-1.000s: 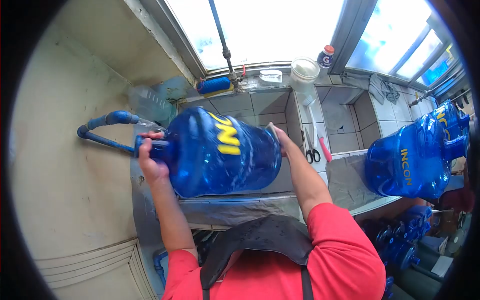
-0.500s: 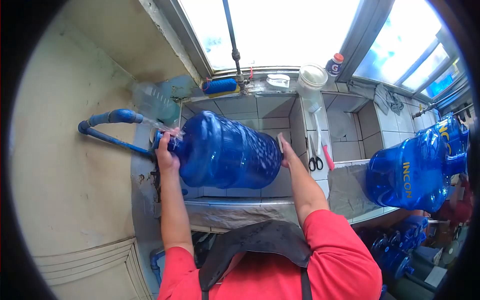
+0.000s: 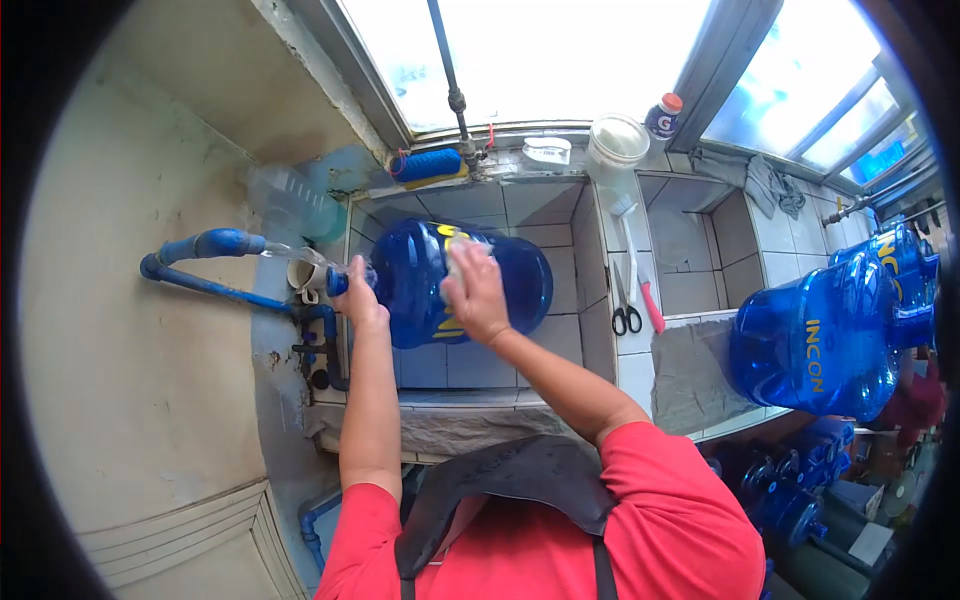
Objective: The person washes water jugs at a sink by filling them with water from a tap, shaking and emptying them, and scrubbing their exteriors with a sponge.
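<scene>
A large blue water jug [image 3: 520, 275] lies on its side over the tiled basin [image 3: 470, 372], its neck toward the left. My left hand [image 3: 360, 292] is closed round the neck. Water runs from the blue pipe [image 3: 225, 242] toward the neck and my left hand. My right hand [image 3: 477, 292] presses a pale cloth or sponge [image 3: 462, 257] against the jug's side, over the yellow lettering. The fingers partly hide that pale item.
Scissors [image 3: 627, 318], a white brush [image 3: 628, 225] and a pink-handled tool [image 3: 651, 305] lie on the divider. More blue jugs [image 3: 800, 345] stand at right. A white tub [image 3: 617, 142], a bottle [image 3: 664, 117] and a blue brush [image 3: 427, 165] line the ledge.
My right hand has moved from the jug's base onto its side with the pale item. The jug has turned, showing its lettering again. My left hand stays at the neck.
</scene>
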{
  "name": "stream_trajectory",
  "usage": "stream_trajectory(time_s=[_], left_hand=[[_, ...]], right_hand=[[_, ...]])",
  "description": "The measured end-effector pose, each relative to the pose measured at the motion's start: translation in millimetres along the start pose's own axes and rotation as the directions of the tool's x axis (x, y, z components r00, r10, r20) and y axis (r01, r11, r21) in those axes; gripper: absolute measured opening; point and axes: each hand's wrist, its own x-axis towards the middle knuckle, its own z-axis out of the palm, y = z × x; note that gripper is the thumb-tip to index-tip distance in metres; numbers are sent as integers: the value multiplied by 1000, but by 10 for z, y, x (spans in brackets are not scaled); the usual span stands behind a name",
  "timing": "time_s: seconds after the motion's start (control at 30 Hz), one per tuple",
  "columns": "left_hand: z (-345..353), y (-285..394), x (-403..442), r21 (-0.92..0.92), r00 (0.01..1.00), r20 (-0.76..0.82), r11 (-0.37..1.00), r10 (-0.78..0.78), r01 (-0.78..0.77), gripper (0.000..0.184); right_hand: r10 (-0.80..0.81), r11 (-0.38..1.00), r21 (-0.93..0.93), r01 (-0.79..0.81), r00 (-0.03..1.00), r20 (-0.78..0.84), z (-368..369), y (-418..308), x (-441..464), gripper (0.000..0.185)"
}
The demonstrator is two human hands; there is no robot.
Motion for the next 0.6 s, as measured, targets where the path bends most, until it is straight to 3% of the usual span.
stream_trajectory(time_s=[0.03,0.1,0.17,0.23,0.27,0.3,0.33,0.37,0.43,0.47,0.53,0.57,0.6], left_hand=[[-11,-13,60,1,1000,5,1000,-1,1,38],[-70,-36,214,-12,992,111,998,-63,65,40],[-135,-5,199,-33,992,91,995,-90,94,39],[-128,-2,99,-99,993,92,993,78,-69,36],[-85,16,7,-54,995,17,994,101,-100,33],[-96,12,31,-73,995,20,993,93,-91,33],[-161,15,109,-82,982,188,997,21,-6,37],[-163,80,34,-78,935,351,994,-45,77,40],[-189,278,-134,-15,908,412,995,-80,94,42],[-195,371,-211,64,884,457,988,95,-139,42],[-147,615,-418,124,743,481,803,465,-583,44],[-171,656,-372,127,752,467,806,466,-578,44],[-226,690,-294,276,700,568,701,432,-657,48]], right_hand=[[-77,997,-5,77,997,26,-2,-5,-83,53],[-84,987,-137,82,996,-6,-55,295,-289,56],[161,983,-86,-165,986,-51,-119,726,-420,59],[505,813,-246,-528,849,-155,-135,1378,-567,52],[494,816,-254,-520,854,-161,-230,1418,-458,52],[603,761,-280,-585,797,-26,-343,1490,-283,47],[698,698,-319,-641,709,102,-472,1524,-95,44],[691,700,-332,-632,717,93,-597,1465,114,44],[398,870,-310,-384,917,-19,-780,1256,550,38],[266,916,-281,-288,957,-113,-929,1068,796,36],[11,943,-314,-108,955,-296,-1209,814,1280,33],[-112,927,-374,-39,921,-373,-1356,772,1487,32],[-102,875,-475,-92,924,-367,-1540,681,1671,36]])
